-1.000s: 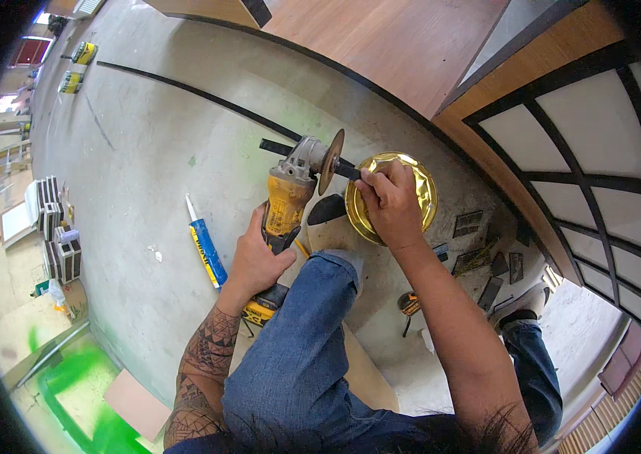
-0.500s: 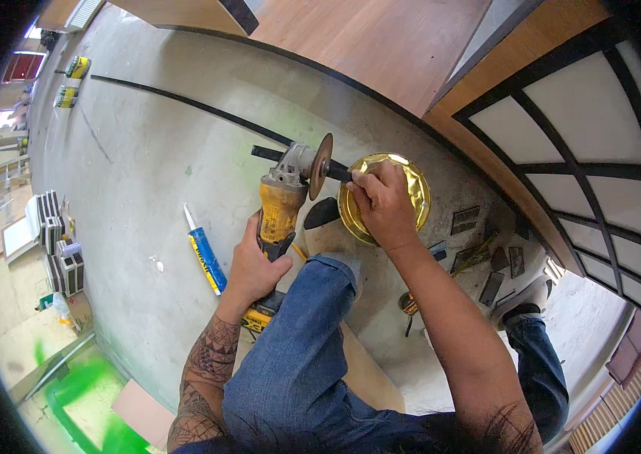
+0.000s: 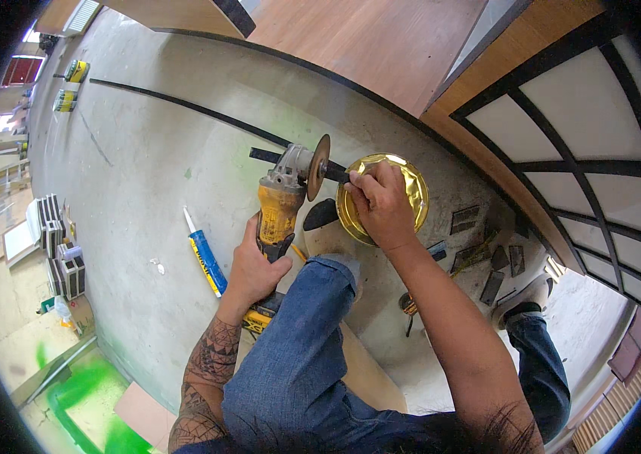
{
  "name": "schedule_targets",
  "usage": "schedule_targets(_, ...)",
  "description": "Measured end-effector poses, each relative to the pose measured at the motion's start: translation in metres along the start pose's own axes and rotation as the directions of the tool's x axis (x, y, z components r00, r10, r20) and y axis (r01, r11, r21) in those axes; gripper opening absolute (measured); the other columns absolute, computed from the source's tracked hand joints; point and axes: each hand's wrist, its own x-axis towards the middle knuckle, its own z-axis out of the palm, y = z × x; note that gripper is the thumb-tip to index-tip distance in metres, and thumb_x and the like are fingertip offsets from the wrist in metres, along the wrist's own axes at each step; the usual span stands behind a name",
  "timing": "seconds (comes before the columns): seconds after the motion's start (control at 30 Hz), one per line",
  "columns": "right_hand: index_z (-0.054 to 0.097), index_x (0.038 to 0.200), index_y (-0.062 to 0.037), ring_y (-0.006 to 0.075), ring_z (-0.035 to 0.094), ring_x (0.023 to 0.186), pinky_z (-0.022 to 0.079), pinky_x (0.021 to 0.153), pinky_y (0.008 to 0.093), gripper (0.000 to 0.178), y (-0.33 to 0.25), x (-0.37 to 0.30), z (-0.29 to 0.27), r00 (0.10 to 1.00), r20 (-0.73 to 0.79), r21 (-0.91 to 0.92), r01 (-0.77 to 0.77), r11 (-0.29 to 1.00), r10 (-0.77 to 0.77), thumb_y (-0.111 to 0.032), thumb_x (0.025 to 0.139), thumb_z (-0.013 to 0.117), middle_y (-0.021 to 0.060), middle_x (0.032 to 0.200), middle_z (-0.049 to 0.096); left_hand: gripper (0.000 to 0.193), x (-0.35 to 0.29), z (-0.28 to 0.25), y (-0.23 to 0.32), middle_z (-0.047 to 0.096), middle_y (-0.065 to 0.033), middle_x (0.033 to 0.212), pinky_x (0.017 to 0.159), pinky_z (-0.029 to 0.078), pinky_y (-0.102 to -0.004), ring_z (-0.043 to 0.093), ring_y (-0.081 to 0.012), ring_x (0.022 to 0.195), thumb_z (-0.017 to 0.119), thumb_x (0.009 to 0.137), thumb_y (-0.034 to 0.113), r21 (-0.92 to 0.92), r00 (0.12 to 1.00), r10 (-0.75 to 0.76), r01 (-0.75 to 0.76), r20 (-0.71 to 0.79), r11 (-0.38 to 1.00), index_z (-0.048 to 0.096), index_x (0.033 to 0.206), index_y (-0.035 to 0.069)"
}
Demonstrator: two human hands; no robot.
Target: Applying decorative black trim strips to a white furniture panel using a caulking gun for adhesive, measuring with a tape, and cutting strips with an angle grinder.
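Wrapped round the body of a yellow angle grinder (image 3: 278, 212), my left hand (image 3: 255, 265) holds it with the head pointing away from me. The grinder's brown disc (image 3: 318, 168) stands edge-up beside a black strip (image 3: 337, 175). My right hand (image 3: 382, 203) pinches the end of that strip over a shiny gold round tin (image 3: 416, 198). Whether the disc touches the strip I cannot tell. A second, short black piece (image 3: 263, 155) shows left of the grinder head. Behind it a long black strip (image 3: 192, 104) lies on the floor.
A blue sealant tube (image 3: 208, 261) lies left of my knee. Several dark offcuts (image 3: 491, 287) and a tape measure (image 3: 407, 304) are scattered at right. A wooden cabinet (image 3: 358, 45) and a black-framed panel (image 3: 563, 151) border the far and right sides. Two cans (image 3: 71, 85) stand far left.
Almost nothing differs. The whole view has shifted very slightly, and both hands keep their grip in the same place.
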Motion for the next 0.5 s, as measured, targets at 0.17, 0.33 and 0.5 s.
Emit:
schedule_targets(0.17, 0.077, 0.102, -0.003, 0.0299, 0.059, 0.089, 0.05, 0.079, 0.0419, 0.017, -0.0004, 0.0008, 0.0009, 1.0, -0.007, -0.018, 0.009, 1.0, -0.009, -0.012, 0.089, 0.083, 0.0102, 0.094, 0.061, 0.086, 0.0007, 0.0007, -0.0012, 0.072, -0.0209, 0.127, 0.104, 0.055, -0.0418, 0.072, -0.033, 0.118, 0.079, 0.078, 0.015, 0.008, 1.0, 0.009, -0.009, -0.003, 1.0, 0.041, 0.153, 0.001)
schedule_targets(0.33, 0.076, 0.101, -0.0027, 0.0299, 0.059, 0.088, 0.05, 0.078, 0.042, 0.017, -0.0009, 0.0006, 0.0007, 1.0, -0.023, -0.014, 0.018, 1.0, -0.018, -0.012, 0.089, 0.083, 0.0103, 0.094, 0.061, 0.084, 0.0025, 0.0012, -0.0014, 0.073, -0.0204, 0.127, 0.103, 0.055, -0.0411, 0.072, -0.032, 0.117, 0.079, 0.078, 0.014, -0.01, 1.0, -0.013, 0.013, 0.002, 1.0, 0.042, 0.152, 0.001)
schedule_targets(0.5, 0.076, 0.104, -0.0035, 0.0314, 0.059, 0.091, 0.05, 0.08, 0.0439, 0.019, -0.0028, -0.0005, 0.0003, 1.0, -0.003, -0.016, 0.01, 1.0, -0.01, -0.013, 0.089, 0.082, 0.011, 0.096, 0.061, 0.083, 0.0039, 0.0014, -0.0022, 0.073, -0.0201, 0.126, 0.103, 0.055, -0.0409, 0.072, -0.0315, 0.117, 0.079, 0.078, 0.014, -0.036, 1.0, 0.005, -0.006, -0.008, 0.999, 0.042, 0.152, 0.001)
